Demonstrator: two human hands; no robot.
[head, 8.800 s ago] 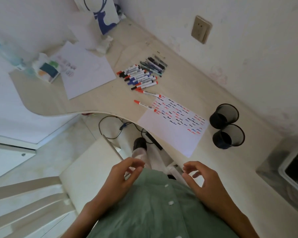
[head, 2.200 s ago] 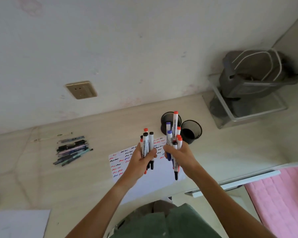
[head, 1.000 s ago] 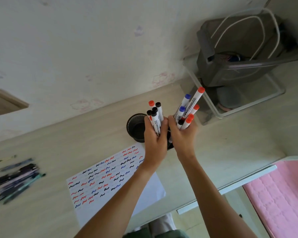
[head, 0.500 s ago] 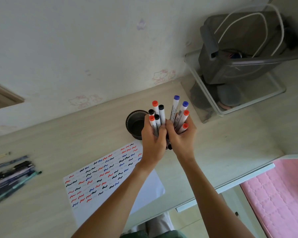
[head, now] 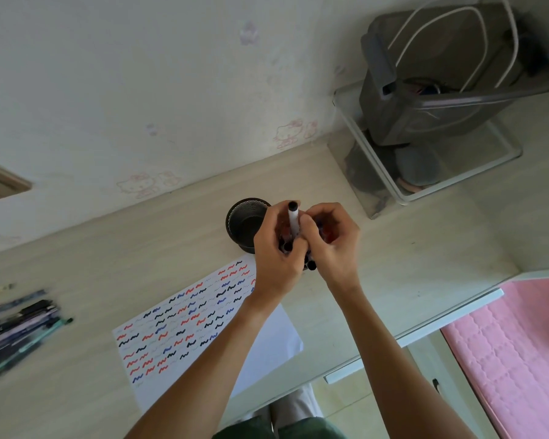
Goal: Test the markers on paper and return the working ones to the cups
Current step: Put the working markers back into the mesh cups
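1. Desk (head: 393, 264) runs along the wall – a grey bin in a clear tray sits at the far right corner, well apart from the work.
2. Paper (head: 203, 318) lies flat near the desk's front edge, its upper part filled with rows of red, blue and black squiggles – testing looks finished, judging by that.
3. Loose pens (head: 16, 327) lie in a heap at the far left, well away from the cups; likely rejects or not part of the job, can't tell which.
4. Left hand (head: 278, 251) and right hand (head: 330, 245) are pressed together just beyond the paper, each with fingers curled tight round a bunch of markers (head: 293, 221).
5. One cup (head: 248, 223) shows, just left of the hands, and looks empty inside; the second cup is hidden under the hands.
6. One black-capped marker sticks up between the two thumbs; red and blue caps peek through the right hand's fingers.
7. My read: returning is under way, nothing visibly let go – the visible cup has yet to get any markers.
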